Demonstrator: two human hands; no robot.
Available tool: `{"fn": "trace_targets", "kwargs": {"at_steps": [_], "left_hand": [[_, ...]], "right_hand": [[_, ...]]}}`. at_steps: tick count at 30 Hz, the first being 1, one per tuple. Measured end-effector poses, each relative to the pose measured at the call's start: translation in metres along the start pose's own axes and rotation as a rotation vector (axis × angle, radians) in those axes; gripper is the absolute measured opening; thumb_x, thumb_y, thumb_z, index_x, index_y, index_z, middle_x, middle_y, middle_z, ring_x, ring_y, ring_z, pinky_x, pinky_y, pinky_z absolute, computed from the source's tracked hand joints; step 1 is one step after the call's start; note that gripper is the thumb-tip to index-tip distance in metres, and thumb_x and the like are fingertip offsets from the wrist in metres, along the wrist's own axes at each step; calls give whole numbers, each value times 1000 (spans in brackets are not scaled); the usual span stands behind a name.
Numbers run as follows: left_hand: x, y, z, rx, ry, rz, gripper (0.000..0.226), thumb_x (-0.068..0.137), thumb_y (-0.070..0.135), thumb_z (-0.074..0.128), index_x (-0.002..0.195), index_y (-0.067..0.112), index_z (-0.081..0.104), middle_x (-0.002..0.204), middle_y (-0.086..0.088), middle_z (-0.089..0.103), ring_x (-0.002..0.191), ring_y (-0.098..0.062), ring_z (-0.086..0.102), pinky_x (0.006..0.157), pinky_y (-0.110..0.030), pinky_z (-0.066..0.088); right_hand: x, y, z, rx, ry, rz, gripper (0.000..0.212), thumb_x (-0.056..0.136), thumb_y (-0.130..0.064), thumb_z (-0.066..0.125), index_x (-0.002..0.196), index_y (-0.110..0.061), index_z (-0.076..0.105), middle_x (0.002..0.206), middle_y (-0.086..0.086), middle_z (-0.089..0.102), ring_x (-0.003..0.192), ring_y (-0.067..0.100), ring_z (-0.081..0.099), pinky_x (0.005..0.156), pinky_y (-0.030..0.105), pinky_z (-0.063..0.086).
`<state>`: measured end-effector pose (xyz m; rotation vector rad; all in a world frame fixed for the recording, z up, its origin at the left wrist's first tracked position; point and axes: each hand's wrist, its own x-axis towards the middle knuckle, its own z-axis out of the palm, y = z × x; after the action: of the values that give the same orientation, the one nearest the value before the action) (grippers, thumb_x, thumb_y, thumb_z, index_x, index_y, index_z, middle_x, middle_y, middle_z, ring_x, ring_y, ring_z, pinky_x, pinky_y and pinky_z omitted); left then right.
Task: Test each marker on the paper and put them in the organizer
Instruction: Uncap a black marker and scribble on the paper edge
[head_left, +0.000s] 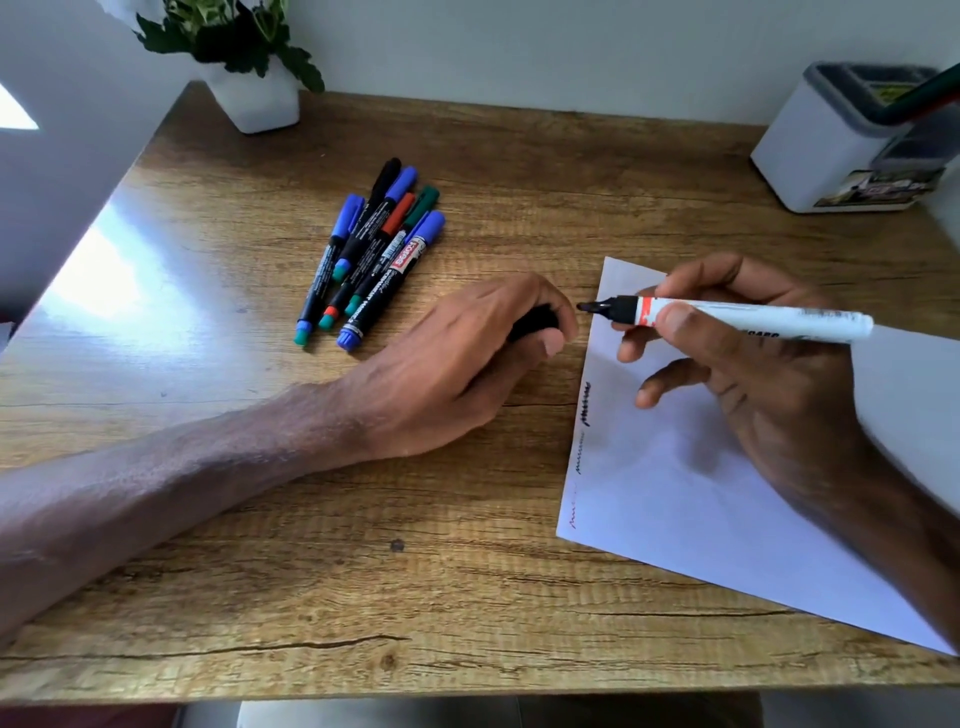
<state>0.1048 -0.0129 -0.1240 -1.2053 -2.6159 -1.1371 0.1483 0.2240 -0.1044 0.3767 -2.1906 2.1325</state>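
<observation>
While the right hand (753, 364) pinches a white marker (753, 317) between thumb and curled fingers, the pen lies almost level above the upper left corner of the paper (675, 493), its bare black tip pointing left, just past the sheet's edge. A red band circles the barrel behind the black nose. The left hand (457, 358) rests on the wooden table (363, 571) just beside the paper's left edge, its fingers curled round a black cap (535, 322) that peeks out between thumb and forefinger, close to the marker's tip but not touching it. Along the sheet's left margin run short test scribbles (585, 402): a bold black one highest, a thinner dark one below it, and a faint red one near the bottom corner. Farther back and to the left, well apart from the paper, a bunch of capped markers (369, 254) lies side by side on the table, with blue, black, red and green caps. The organizer (810, 140), a white box with a grey top, stands at the far right corner against the wall, with a green and a red stem leaning out of it. A white plant pot (254, 98) sits at the far left edge.
</observation>
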Motion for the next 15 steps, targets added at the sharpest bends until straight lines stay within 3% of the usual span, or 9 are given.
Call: {"fn": "trace_targets", "kwargs": {"at_steps": [4,10,15], "left_hand": [[2,1,-3,-12,-16,-56,24,106,24,59,126,13,66,114,16,67,98,12,59,81,-1,40],[3,1,-6,-36,-48,-88,33,105,31,59,134,18,66,117,15,72,107,1,66,87,-18,52],[2,0,-6,-31,-49,-64,33,104,27,61,135,16,66,119,14,71,108,1,65,89,-17,51]], "right_hand": [[1,0,0,-2,-14,-11,17,88,-16,68,101,-5,65,96,12,73,83,34,76,55,34,61],[2,2,-1,-11,-48,-22,11,91,-12,72,99,-5,67,93,12,73,80,33,74,55,35,61],[0,3,2,-51,-46,-10,22,87,-14,71,99,4,66,92,18,73,79,34,74,55,39,62]]}}
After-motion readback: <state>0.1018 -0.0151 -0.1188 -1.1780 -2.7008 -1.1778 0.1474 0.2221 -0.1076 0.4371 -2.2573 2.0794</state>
